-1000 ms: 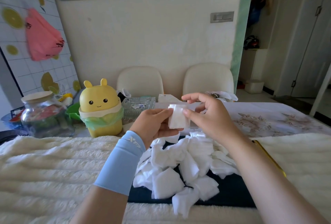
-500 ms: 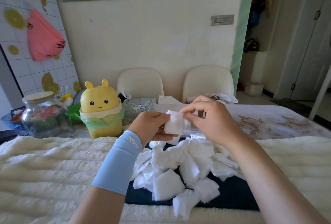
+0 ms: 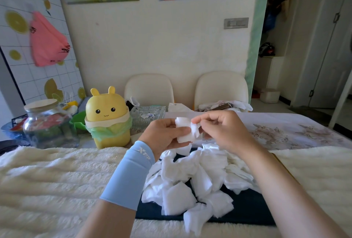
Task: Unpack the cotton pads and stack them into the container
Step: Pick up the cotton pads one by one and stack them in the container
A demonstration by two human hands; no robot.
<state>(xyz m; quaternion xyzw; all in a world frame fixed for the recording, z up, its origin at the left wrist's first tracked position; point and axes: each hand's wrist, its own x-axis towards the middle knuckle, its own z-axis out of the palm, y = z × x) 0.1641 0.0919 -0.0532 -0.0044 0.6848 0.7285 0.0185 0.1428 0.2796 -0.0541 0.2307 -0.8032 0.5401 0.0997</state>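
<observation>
My left hand (image 3: 162,135) grips a small white packet of cotton pads (image 3: 183,130) above the table. My right hand (image 3: 221,130) pinches the packet's torn white wrapper (image 3: 195,130) at its right edge. Below both hands lies a heap of white wrapped pads (image 3: 192,176) on a dark blue mat (image 3: 245,209). Which object is the container for the pads, I cannot tell.
A yellow bunny-faced bin (image 3: 107,117) with a green liner stands at the left. A glass jar (image 3: 45,125) sits further left, a clear glass dish (image 3: 148,115) behind the hands. A cream fluffy cover (image 3: 47,180) lies over the near table; two chairs (image 3: 221,87) stand behind.
My right hand has shifted from holding the packet's side to pinching and pulling its wrapper at the right edge. The packet now looks crumpled and partly opened. Both hands stayed at the same height.
</observation>
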